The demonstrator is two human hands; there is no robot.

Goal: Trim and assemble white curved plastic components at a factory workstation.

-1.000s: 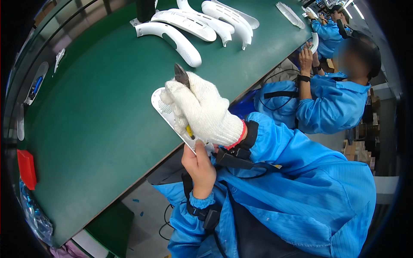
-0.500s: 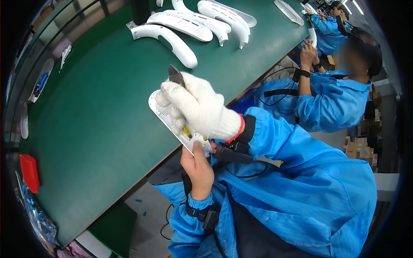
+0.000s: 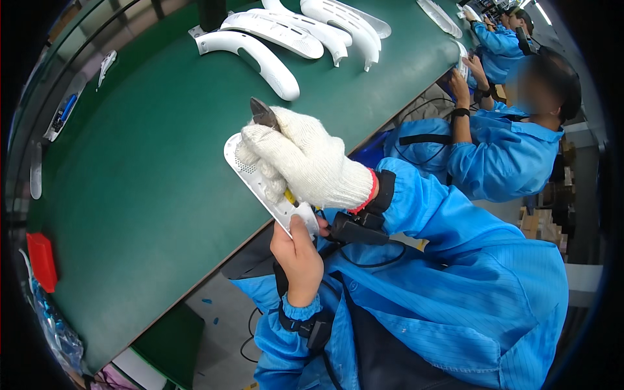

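We clamp the fingers of our left hand (image 3: pixel 299 265) on the near end of a long white cover (image 3: pixel 240 158), slanting up-left over the tabletop (image 3: pixel 143 221) edge. Our gloved right hand (image 3: pixel 302 159) grips a tool (image 3: pixel 263 113) over its middle.

glove (image 3: pixel 302 156): white, red-edged | held shell (image 3: pixel 242 162): white, dotted | tool (image 3: pixel 263 113): grey-tipped | table (image 3: pixel 149 188): green

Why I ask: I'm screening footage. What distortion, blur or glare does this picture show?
Head view: the left edge of the green table curves with the fisheye rim; head view: the nearer co-worker's head is partly smeared, the gloved right hand fairly crisp; head view: a ceiling light glares at upper right.
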